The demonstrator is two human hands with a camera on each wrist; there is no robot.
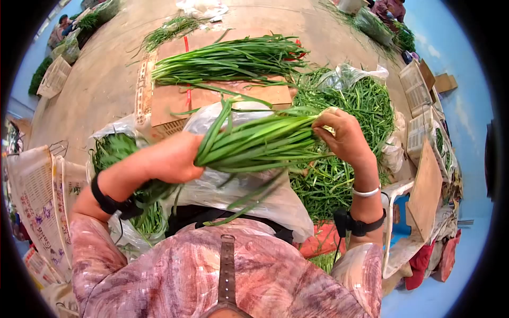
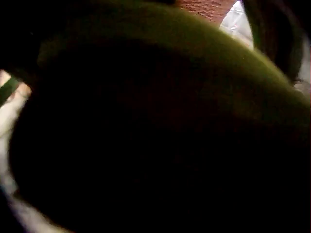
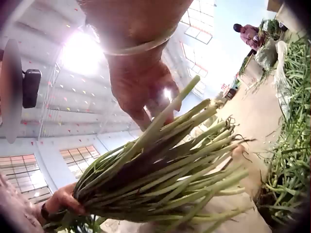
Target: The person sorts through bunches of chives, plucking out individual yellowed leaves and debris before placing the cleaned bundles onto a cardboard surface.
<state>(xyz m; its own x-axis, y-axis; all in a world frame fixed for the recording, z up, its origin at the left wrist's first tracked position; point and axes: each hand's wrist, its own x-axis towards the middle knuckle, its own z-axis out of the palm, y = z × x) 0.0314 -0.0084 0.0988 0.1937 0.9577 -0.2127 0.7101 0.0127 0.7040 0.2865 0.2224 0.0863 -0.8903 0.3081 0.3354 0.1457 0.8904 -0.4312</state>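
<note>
My left hand [image 1: 177, 158] grips a bunch of garlic chives [image 1: 260, 139] around its leafy part, holding it level over my lap. The pale stem ends point right, and a few loose leaves droop below. At those ends my right hand [image 1: 342, 133] pinches stems with curled fingers and thumb. From the right wrist view, the stems [image 3: 170, 179] fan out beneath the right hand [image 3: 141, 92], with the left hand [image 3: 65, 200] around the bunch further back. A dark, blurred shape fills most of the left wrist view.
A larger bundle of chives [image 1: 228, 61] lies on a cardboard-topped crate [image 1: 244, 94] ahead. To the right is a big heap of loose chives [image 1: 366, 111]. Clear plastic [image 1: 254, 193] covers my lap. A white chair frame [image 1: 389, 228] stands at right, a bag of greens [image 1: 114, 151] at left.
</note>
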